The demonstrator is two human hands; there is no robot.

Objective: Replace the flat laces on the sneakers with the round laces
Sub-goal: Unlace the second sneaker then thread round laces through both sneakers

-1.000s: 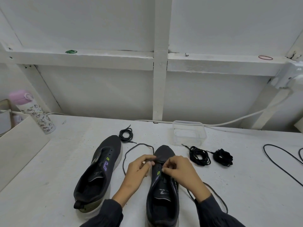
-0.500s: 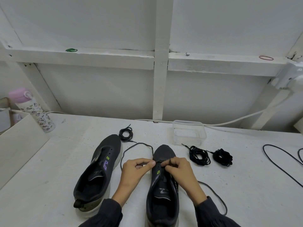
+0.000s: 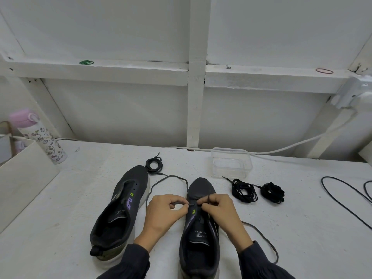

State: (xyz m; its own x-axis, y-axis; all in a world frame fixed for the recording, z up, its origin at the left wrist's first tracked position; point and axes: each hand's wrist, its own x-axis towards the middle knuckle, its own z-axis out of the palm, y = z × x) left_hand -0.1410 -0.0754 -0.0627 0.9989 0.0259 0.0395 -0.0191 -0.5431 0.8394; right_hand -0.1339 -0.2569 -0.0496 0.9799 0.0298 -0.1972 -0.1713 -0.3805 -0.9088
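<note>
At the far left of the frame a pink-capped bottle stands at the back of the white table. Right of it, lower left of centre, lies a dark sneaker with bare eyelets, and a small coil of lace sits just beyond its toe. The left hand comes up from the bottom edge in a dark sleeve, wrist bent inward, fingers curled and thumb and forefinger pinched together on the tip of a grey lace that loops away across the table. Beside it stands the second sneaker, in the lower centre, toe pointing away. The right hand rests over its front eyelets, fingers closed on the lace there — the two hands nearly touch. Further right lie two black lace bundles, with a clear plastic box just behind them.
</note>
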